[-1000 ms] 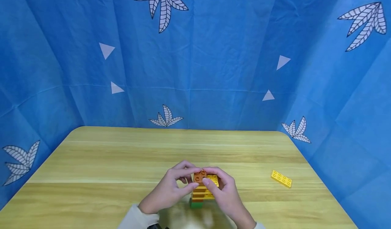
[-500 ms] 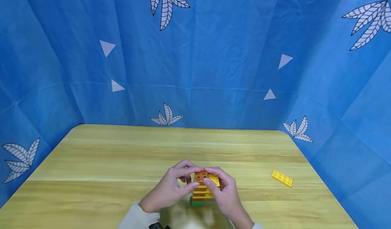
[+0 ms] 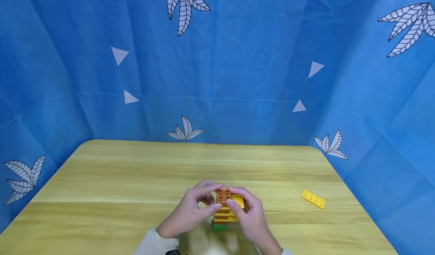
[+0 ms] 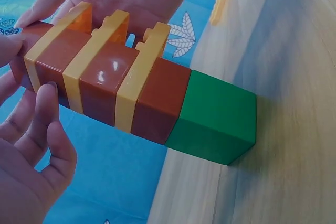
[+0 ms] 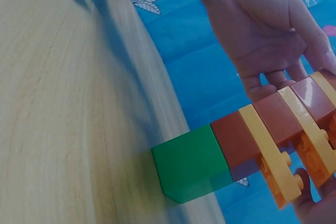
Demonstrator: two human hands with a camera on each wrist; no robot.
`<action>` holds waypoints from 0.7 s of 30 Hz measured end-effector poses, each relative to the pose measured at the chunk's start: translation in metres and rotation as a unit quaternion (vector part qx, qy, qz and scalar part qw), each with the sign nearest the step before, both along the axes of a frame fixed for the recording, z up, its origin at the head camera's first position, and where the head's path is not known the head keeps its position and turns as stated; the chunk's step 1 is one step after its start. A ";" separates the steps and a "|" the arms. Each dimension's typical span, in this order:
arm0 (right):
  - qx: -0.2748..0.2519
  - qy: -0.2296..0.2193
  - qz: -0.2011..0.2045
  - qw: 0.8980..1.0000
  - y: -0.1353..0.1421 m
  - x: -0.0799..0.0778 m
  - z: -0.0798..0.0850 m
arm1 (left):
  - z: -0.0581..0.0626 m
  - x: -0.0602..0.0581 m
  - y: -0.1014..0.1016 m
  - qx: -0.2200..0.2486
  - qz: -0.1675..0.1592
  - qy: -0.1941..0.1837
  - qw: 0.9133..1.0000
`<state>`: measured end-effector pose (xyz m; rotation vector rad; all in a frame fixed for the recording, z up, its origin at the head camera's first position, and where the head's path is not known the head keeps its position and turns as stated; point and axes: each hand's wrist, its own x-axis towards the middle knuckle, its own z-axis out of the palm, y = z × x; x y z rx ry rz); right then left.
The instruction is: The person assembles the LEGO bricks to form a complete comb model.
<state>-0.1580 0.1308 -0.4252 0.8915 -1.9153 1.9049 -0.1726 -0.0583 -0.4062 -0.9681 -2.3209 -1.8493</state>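
Note:
A tower of toy building bricks stands upright on the table, a green brick (image 4: 220,114) at its foot and brown bricks (image 4: 163,98) alternating with yellow plates (image 4: 137,85) above. The plates stick out to the right in the head view. At the top sits a brown brick (image 3: 223,196) with studs showing. My left hand (image 3: 190,209) holds this top brick from the left, thumb at the near side and index finger at the far side. From the right, my right hand (image 3: 249,215) grips the same brick with thumb and index finger. The right fingertips are partly hidden.
A loose yellow plate (image 3: 313,199) with studs lies on the wooden table (image 3: 136,172) to the right. Blue patterned cloth (image 3: 255,58) hangs behind the table and along its sides.
Both hands stay around the top brown brick, and the tower keeps its place. Only a slight shift of the head view shows.

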 end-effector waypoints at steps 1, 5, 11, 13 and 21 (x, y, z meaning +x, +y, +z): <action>0.000 -0.001 0.000 1.000 0.000 0.000 0.000 | 0.000 0.000 0.000 0.001 0.000 -0.002 1.000; 0.000 -0.025 -0.005 1.000 0.001 0.001 0.002 | 0.001 0.000 0.001 -0.012 0.006 -0.024 1.000; 0.000 -0.043 -0.007 0.999 0.000 0.004 0.003 | -0.005 0.000 0.001 -0.051 0.004 -0.038 0.998; 0.003 -0.046 -0.006 0.999 0.000 0.004 0.003 | -0.008 0.000 0.000 -0.061 0.002 -0.037 0.997; 0.004 -0.086 -0.008 0.996 0.001 0.005 0.005 | -0.015 -0.005 -0.002 -0.099 -0.021 -0.050 0.994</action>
